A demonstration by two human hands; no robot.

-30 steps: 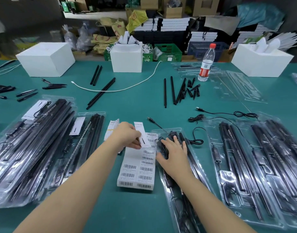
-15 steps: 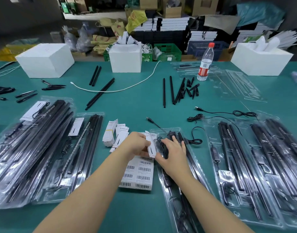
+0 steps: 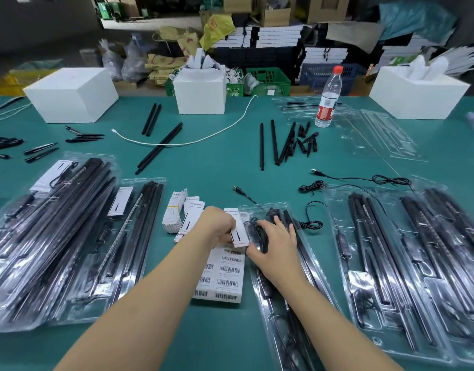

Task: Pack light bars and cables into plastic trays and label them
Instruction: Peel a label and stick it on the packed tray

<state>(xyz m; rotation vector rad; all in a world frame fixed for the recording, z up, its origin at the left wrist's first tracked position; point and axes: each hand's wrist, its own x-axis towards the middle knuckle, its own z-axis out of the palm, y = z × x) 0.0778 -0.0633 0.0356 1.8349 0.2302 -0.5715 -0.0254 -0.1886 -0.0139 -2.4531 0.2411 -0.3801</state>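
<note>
Left hand (image 3: 218, 226): fingers curled, pinching a white card (image 3: 237, 228) at its lower edge, forearm reaching in from bottom left.
Right hand (image 3: 274, 241): fingers relaxed and spread, resting on the coiled cable (image 3: 260, 232) at the top of the tray (image 3: 286, 287).
Card: upright, between both hands, above the barcode sheet (image 3: 225, 274).
Tray: clear plastic, holding black light bars (image 3: 305, 261), on the green table (image 3: 217, 167) just right of the sheet.
Card stack (image 3: 174, 214): just left of the left hand.
</note>
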